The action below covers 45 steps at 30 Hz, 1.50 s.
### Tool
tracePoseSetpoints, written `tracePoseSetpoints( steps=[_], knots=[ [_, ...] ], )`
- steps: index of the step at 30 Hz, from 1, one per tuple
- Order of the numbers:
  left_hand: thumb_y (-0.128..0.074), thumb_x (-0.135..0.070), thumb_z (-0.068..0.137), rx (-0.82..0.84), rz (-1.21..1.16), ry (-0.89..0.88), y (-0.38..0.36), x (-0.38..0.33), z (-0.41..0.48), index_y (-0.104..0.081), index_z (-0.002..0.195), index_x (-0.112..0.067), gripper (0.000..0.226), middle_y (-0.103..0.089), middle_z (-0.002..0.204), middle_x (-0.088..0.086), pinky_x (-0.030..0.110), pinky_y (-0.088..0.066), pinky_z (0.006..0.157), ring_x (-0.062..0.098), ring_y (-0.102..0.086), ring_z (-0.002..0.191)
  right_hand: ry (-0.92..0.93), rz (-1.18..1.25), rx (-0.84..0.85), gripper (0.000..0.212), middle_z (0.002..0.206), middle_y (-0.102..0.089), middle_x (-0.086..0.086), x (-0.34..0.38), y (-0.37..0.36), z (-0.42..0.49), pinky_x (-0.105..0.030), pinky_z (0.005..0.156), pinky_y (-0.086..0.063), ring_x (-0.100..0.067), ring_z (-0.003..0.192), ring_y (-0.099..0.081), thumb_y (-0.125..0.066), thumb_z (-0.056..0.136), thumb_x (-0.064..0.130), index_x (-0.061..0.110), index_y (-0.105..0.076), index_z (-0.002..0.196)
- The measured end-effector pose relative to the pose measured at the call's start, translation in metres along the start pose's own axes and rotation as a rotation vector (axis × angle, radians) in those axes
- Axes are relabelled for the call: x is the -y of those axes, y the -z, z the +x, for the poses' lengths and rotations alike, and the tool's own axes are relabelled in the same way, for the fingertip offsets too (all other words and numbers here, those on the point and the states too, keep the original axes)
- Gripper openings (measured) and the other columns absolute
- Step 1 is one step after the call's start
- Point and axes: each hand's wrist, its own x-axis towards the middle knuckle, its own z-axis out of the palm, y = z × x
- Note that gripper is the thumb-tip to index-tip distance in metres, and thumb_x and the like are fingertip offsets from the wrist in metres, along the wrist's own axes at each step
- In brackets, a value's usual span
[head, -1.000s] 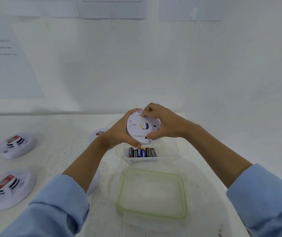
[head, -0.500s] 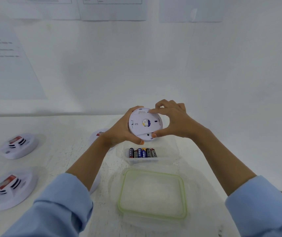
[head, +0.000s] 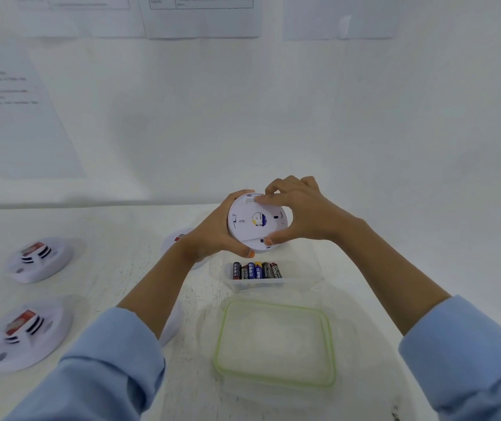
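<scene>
Smoke detector (head: 252, 230) is held in the air above the surface (head: 115, 268), back face tilted toward the camera, just over the small clear tray (head: 255, 285) of batteries (head: 257, 270). The left hand (head: 212, 235) is wrapped round the body from the left, its thumb curled under the lower edge. The right hand (head: 302, 215) pinches the back plate, fingertips on the top rim and thumb at the bottom rim. Step looks like twisting the back plate off to reach the battery bay; I can't tell whether the plate has started to turn. To do it well, lock the body with the left hand and let only the right hand rotate. Spread the fingertips wide on the rim so the force is torque, not squeeze, because pressing inward can bind the tabs. Keep the unit low over the tray so a plate that pops loose lands close. The green-rimmed container (head: 219, 338) lies nearer the person, and two more detectors (head: 38, 259) (head: 26, 332) sit well apart on the left. Don't sweep an elbow into them.
</scene>
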Motion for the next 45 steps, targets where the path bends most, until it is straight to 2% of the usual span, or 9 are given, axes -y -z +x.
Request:
tracePoseSetpoints(
  steps=[7, 13, 16, 21, 26, 29, 35, 38, 45],
  knots=[
    [-0.082, -0.010, 0.039, 0.002, 0.002, 0.002, 0.003, 0.000, -0.002, -0.037, 0.133, -0.029, 0.106, -0.051, 0.126, -0.003, 0.030, -0.052, 0.087, 0.012, -0.052, 0.116, 0.060, -0.055, -0.037, 0.061, 0.111, -0.053, 0.001, 0.003, -0.002, 0.006, -0.023, 0.081, -0.012, -0.015, 0.102, -0.044, -0.074, 0.067, 0.048, 0.018, -0.060, 0.119],
    [-0.078, 0.005, 0.047, -0.012, -0.002, -0.005, 0.005, 0.003, -0.001, -0.034, 0.134, -0.027, 0.103, -0.049, 0.127, -0.006, 0.022, -0.050, 0.083, 0.007, -0.051, 0.115, 0.134, -0.147, -0.071, 0.063, 0.093, -0.059, -0.003, 0.009, -0.004, 0.009, -0.025, 0.076, -0.017, -0.021, 0.079, -0.053, -0.051, 0.060, 0.061, 0.012, -0.066, 0.098],
    [-0.078, 0.005, 0.049, -0.007, -0.011, -0.007, 0.005, 0.004, 0.000, -0.033, 0.137, -0.026, 0.104, -0.048, 0.129, -0.005, 0.022, -0.050, 0.083, 0.008, -0.051, 0.116, 0.155, -0.192, -0.091, 0.063, 0.089, -0.059, -0.004, 0.009, -0.004, 0.011, -0.027, 0.077, -0.022, -0.023, 0.074, -0.054, -0.049, 0.060, 0.061, 0.010, -0.066, 0.093],
    [-0.079, 0.002, 0.051, 0.009, -0.012, -0.003, 0.005, 0.007, 0.003, -0.030, 0.138, -0.029, 0.105, -0.048, 0.132, -0.005, 0.024, -0.050, 0.086, 0.011, -0.049, 0.119, 0.145, -0.157, -0.076, 0.065, 0.092, -0.058, -0.005, 0.008, -0.007, 0.010, -0.027, 0.077, -0.023, -0.023, 0.076, -0.053, -0.050, 0.060, 0.059, 0.008, -0.065, 0.098],
    [-0.078, 0.002, 0.050, 0.013, -0.016, -0.003, 0.005, 0.008, 0.004, -0.030, 0.139, -0.026, 0.105, -0.047, 0.132, -0.004, 0.023, -0.050, 0.086, 0.011, -0.049, 0.119, 0.125, -0.062, -0.065, 0.070, 0.098, -0.056, -0.008, 0.004, -0.009, 0.010, -0.027, 0.074, -0.031, -0.022, 0.078, -0.053, -0.052, 0.061, 0.058, 0.004, -0.062, 0.105],
    [-0.078, 0.002, 0.050, 0.011, -0.018, -0.005, 0.005, 0.007, 0.006, -0.030, 0.138, -0.026, 0.104, -0.048, 0.131, -0.004, 0.023, -0.050, 0.086, 0.012, -0.049, 0.119, 0.115, -0.020, -0.067, 0.073, 0.103, -0.054, -0.008, 0.001, -0.009, 0.011, -0.026, 0.077, -0.032, -0.016, 0.083, -0.045, -0.052, 0.061, 0.058, 0.005, -0.061, 0.110],
    [-0.077, 0.004, 0.049, 0.006, -0.037, 0.002, 0.006, 0.008, 0.006, -0.032, 0.137, -0.026, 0.103, -0.048, 0.129, -0.001, 0.024, -0.051, 0.085, 0.013, -0.050, 0.117, 0.048, 0.113, 0.058, 0.071, 0.116, -0.047, -0.002, -0.004, -0.003, 0.012, -0.025, 0.087, -0.038, -0.015, 0.105, -0.044, -0.077, 0.068, 0.046, 0.014, -0.054, 0.126],
    [-0.078, 0.002, 0.049, 0.009, -0.008, -0.010, 0.007, 0.008, 0.007, -0.032, 0.136, -0.026, 0.103, -0.049, 0.128, -0.001, 0.023, -0.051, 0.084, 0.012, -0.051, 0.115, -0.006, 0.164, 0.098, 0.066, 0.110, -0.049, -0.001, -0.003, 0.002, 0.014, -0.031, 0.085, -0.042, -0.017, 0.100, -0.047, -0.078, 0.068, 0.042, 0.013, -0.056, 0.122],
    [-0.079, 0.000, 0.050, 0.009, 0.026, -0.022, 0.011, 0.009, 0.010, -0.032, 0.134, -0.027, 0.100, -0.049, 0.127, -0.006, 0.017, -0.049, 0.082, 0.000, -0.052, 0.110, 0.040, 0.018, 0.060, 0.060, 0.107, -0.053, -0.006, -0.002, 0.002, 0.016, -0.037, 0.082, -0.044, -0.023, 0.093, -0.051, -0.074, 0.071, 0.042, 0.011, -0.057, 0.120]
  ],
)
